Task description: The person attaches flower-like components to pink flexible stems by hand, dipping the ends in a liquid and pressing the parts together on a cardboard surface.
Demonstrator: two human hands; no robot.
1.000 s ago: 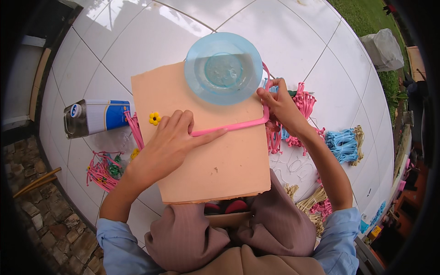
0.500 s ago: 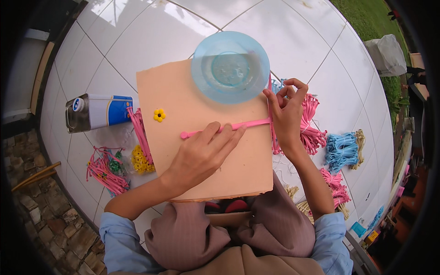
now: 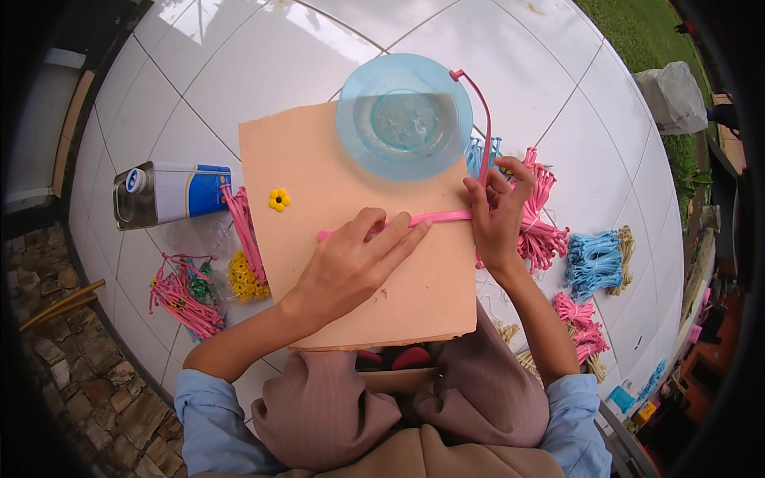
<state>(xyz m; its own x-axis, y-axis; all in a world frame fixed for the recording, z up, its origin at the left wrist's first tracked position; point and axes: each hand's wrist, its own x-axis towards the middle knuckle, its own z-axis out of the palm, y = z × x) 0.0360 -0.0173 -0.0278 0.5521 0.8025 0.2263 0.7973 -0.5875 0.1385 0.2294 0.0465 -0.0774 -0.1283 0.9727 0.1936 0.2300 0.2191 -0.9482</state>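
Note:
A long pink strap [image 3: 446,216] with a knobbed end lies across the peach-coloured board [image 3: 382,303]. My left hand [image 3: 351,263] rests over it, fingertips pressing the strap against the board. At the board's right edge, my right hand [image 3: 500,215] has its thumb and fingers closed round a pink length [image 3: 484,119] that arches upward to a knob beside the bowl. I cannot tell whether both pink lengths are one strap. A translucent blue bowl [image 3: 366,147] overlaps the board's far edge. To the left on the board sits a small yellow flower [image 3: 278,200] with a dark centre.
On the left are a metal can [image 3: 171,195], pink straps [image 3: 243,235], yellow flowers [image 3: 245,279] and a mixed pile [image 3: 185,307]. Bundles of pink straps [image 3: 543,231], blue straps [image 3: 594,263] and beige straps [image 3: 625,259] lie right on the white tiles.
The knobbed pink length by my right hand has risen and now arches up beside the bowl. My right hand has shifted slightly downward; my left hand stays nearly in place on the strap.

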